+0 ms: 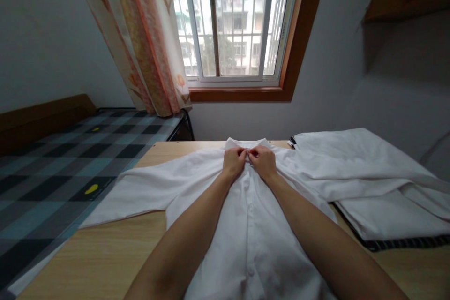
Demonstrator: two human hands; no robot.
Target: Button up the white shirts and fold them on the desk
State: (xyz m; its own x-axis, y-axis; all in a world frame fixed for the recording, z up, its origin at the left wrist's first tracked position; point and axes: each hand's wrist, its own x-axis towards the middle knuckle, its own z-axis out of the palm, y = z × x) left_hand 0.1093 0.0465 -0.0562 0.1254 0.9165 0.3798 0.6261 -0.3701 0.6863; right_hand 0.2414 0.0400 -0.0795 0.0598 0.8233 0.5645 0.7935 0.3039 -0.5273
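Observation:
A white long-sleeved shirt [232,234] lies front up on the wooden table, its collar [246,142] at the far end and its sleeves spread to both sides. Just below the collar, my left hand [234,161] pinches the front edge of the shirt. Close against it, my right hand [263,160] pinches the same spot from the other side. Fingertips nearly meet at the top of the button placket, and whatever button sits there is hidden. Lower down, a button [251,272] shows on the placket.
On the right, folded white cloth [390,215] rests on a black-edged item, with the right sleeve across it. The wooden table [119,253] borders a bed with a checked sheet [70,168] on the left. A curtain [151,47] hangs beside the barred window [235,23].

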